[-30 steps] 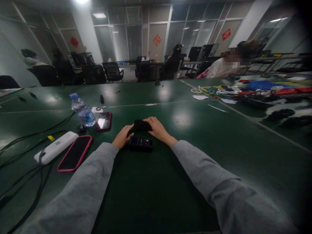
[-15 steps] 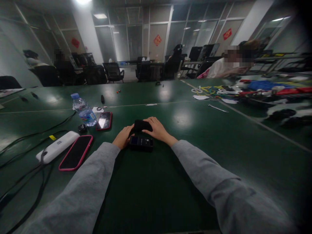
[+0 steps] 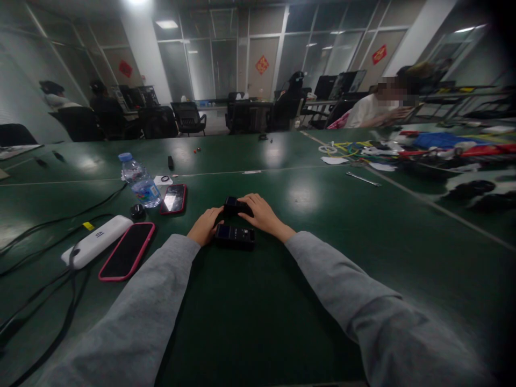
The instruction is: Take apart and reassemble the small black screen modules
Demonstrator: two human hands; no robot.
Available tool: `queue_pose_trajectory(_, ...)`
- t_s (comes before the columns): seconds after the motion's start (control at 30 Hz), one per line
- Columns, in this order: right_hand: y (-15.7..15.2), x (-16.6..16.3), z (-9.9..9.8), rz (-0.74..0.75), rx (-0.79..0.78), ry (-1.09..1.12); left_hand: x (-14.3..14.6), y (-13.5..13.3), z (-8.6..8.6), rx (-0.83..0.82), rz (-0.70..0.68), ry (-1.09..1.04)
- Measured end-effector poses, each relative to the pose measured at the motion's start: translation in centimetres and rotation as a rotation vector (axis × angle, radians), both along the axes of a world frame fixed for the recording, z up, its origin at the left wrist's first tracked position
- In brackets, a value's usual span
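Two small black box-shaped devices with little screens are in front of me on the table. Between my hands is the far black device, its dark screen facing up toward me. My right hand has its fingers curled over the right end of that device. At the left end, my left hand grips it with fingers and thumb. The near black device lies flat just below, showing a screen and small markings; my left thumb is close to its left edge, and I cannot tell whether they touch.
Left of my hands are a pink-cased phone, a white power bank, black cables, a second phone and a water bottle. To the right lie a wrench and a pile of cables. People sit farther back.
The far device has turned between my hands: a plain black face showed before, and its screen shows now. The near device and both hands stay almost in place.
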State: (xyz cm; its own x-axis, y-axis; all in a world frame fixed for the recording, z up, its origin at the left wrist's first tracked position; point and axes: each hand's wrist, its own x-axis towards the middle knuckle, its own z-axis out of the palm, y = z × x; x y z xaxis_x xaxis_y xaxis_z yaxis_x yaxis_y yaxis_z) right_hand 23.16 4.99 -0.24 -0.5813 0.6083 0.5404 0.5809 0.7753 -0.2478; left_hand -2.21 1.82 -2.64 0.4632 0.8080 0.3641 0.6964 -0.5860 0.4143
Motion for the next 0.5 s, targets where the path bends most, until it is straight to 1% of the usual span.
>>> queue_pose_trajectory(0.5, 0.04, 0.03, -0.23, -0.049, -0.043, -0.014, 0.07, 0.23, -0.09, -0.006, 0.013, 0.02)
